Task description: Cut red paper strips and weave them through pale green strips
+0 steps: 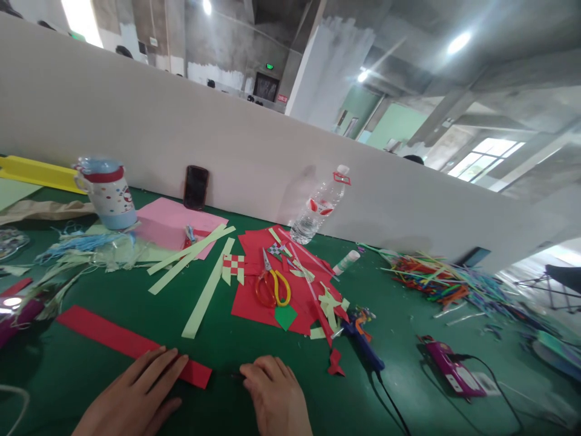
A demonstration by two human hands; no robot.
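My left hand [140,387] lies with its fingers stretched out on a long red paper strip [109,332], near the strip's right end. To the right of that end, my right hand [275,393] is closed with thumb and fingers together. A small dark thing shows at its fingertips, too small to name. Ahead of my hands, scissors [273,287] with red and yellow handles rest on red paper sheets [245,303]. A red and pale green woven piece [233,266] lies beside them, next to pale green paper strips [209,290].
A blue glue gun [365,348] with a cord and a purple device [454,369] lie at right. Behind stand a water bottle [320,206], a glue stick [346,262], a phone [196,188] and a cup [111,197]. Coloured strips [426,278] are heaped far right.
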